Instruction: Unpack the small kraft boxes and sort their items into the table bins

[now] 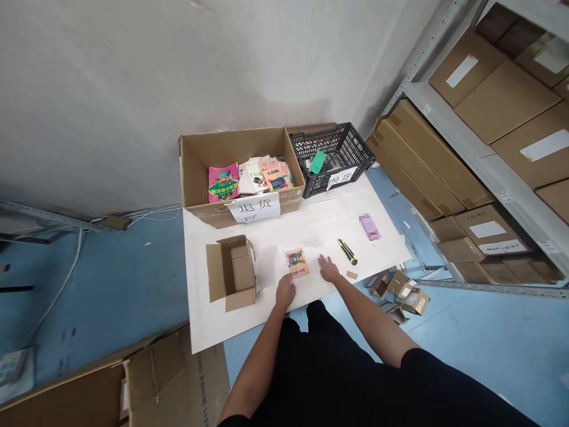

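Observation:
A small pink book point(297, 262) with a colourful, dark-centred cover lies flat on the white table. At its lower left corner is my left hand point(285, 291), its fingers foreshortened and bunched close to the cover; whether they pinch the corner cannot be made out. My right hand point(329, 270) rests on the tabletop to the right of the book, fingers apart, holding nothing. Just beyond that hand lies a yellow-and-black box cutter point(347, 252). To the left of the book stands a small cardboard box point(217, 273) with its flaps open.
A large labelled carton point(191, 178) of books stands at the back of the table. Beside it is a black plastic crate point(355, 154) holding a green item. A blurred purple item point(370, 226) lies at right. Shelves point(444, 107) of cartons line the right side; small boxes point(402, 284) lie on the floor.

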`<state>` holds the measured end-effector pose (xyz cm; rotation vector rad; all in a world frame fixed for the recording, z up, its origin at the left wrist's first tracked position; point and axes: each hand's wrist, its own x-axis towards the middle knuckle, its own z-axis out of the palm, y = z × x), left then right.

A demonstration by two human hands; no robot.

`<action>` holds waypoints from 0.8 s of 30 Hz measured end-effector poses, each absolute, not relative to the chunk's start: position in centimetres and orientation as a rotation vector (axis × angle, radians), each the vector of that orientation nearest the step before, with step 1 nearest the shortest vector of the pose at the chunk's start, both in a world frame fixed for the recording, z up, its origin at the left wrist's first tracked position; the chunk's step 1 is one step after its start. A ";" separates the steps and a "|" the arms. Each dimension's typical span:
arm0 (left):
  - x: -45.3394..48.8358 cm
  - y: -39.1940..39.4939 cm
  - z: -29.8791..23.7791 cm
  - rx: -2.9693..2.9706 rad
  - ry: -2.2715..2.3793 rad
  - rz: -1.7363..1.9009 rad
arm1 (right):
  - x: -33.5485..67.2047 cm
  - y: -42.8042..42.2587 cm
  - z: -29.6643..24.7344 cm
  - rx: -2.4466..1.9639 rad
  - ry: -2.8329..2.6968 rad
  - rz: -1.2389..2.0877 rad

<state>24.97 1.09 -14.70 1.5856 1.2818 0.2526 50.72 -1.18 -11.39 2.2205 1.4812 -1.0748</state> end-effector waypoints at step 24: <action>31.0 6.4 -11.4 1.574 1.674 0.102 | 47.3 0.6 -15.4 2.042 1.871 -1.661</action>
